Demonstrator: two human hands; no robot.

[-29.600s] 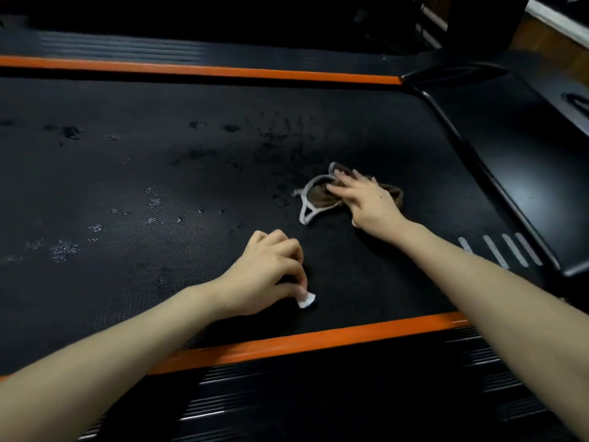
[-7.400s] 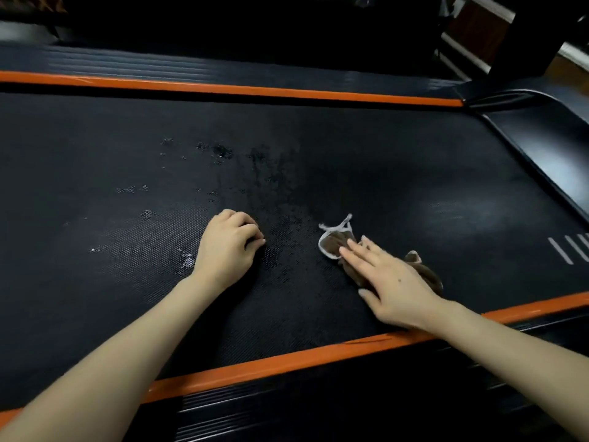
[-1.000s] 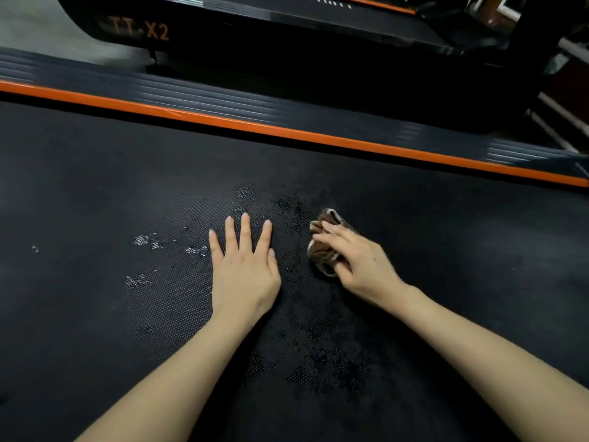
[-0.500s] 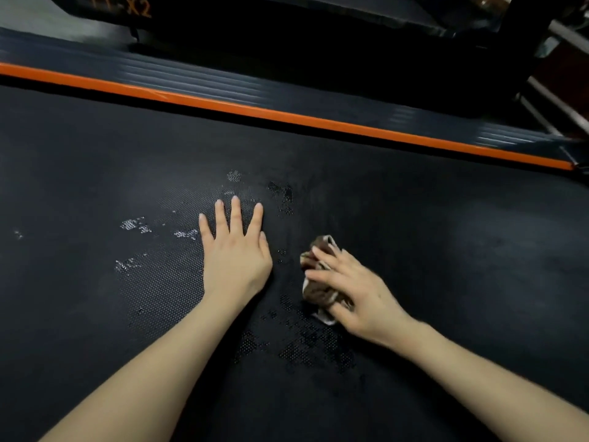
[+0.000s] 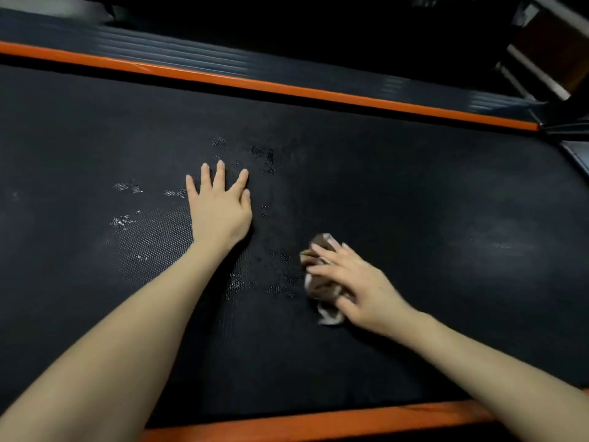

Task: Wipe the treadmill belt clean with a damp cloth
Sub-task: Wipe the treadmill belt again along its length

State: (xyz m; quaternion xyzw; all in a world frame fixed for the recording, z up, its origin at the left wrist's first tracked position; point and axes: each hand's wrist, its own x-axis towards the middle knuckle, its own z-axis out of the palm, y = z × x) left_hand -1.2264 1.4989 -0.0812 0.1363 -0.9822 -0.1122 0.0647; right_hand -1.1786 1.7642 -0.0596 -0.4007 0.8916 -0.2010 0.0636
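The black textured treadmill belt point(image 5: 414, 193) fills the view. Wet and whitish marks point(image 5: 124, 220) lie left of my hands, and dark damp specks point(image 5: 280, 282) sit between them. My left hand point(image 5: 220, 205) rests flat on the belt with its fingers straight and spread. My right hand point(image 5: 357, 282) presses a bunched brown cloth with a white edge point(image 5: 323, 291) against the belt; its fingers lie over the cloth, which sticks out in front of and below the hand.
An orange strip point(image 5: 287, 89) runs along the belt's far edge with a ribbed black side rail point(image 5: 223, 59) beyond it. Another orange strip point(image 5: 318, 422) borders the near edge. Dark machine parts point(image 5: 548, 59) stand at the top right.
My right hand has dragged the cloth toward me across the belt, from beside my left fingertips to below my left wrist. My left hand stays flat in place.
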